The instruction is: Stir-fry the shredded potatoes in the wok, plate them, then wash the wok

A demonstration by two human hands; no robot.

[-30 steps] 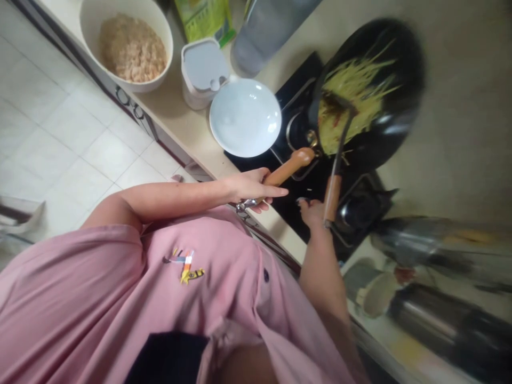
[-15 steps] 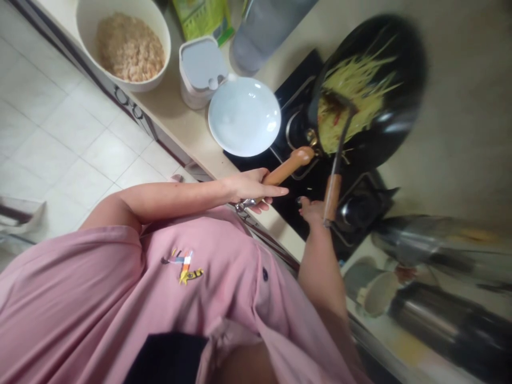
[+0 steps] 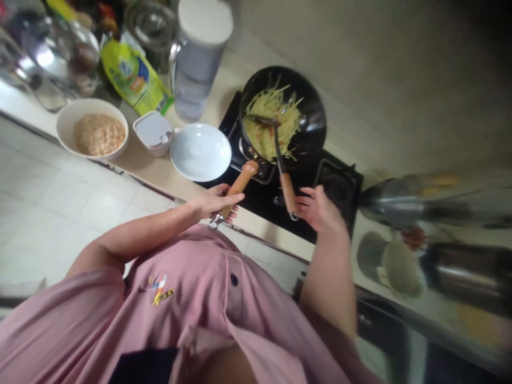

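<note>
My left hand (image 3: 218, 204) is wrapped round the wooden handle of a black wok (image 3: 316, 122) on the stove. Shredded pale yellow-green vegetable (image 3: 266, 141) with small red bits lies in the wok. A spatula (image 3: 287, 192) leans over the wok's near rim, its blade among the shreds and its wooden handle sticking out toward me. Just right of that handle is my right hand (image 3: 322, 210), fingers stretched apart and not closed round it. Whether a fingertip touches the handle I cannot tell. A pale bowl-like plate (image 3: 200, 152) stands left of the wok handle.
The black gas stove (image 3: 304, 226) has a second burner at right. Leftward on the counter are a lidded white container (image 3: 154, 133), a bowl of light-brown crumbly food (image 3: 100, 136), a yellow-green bag (image 3: 138, 77) and a water jug (image 3: 200, 64). A cup (image 3: 400, 266) stands at right.
My right hand has risen from beneath the spatula handle to its right side, fingers spread. My left hand keeps hold of the wok handle. The whole view has shifted, showing more counter at left.
</note>
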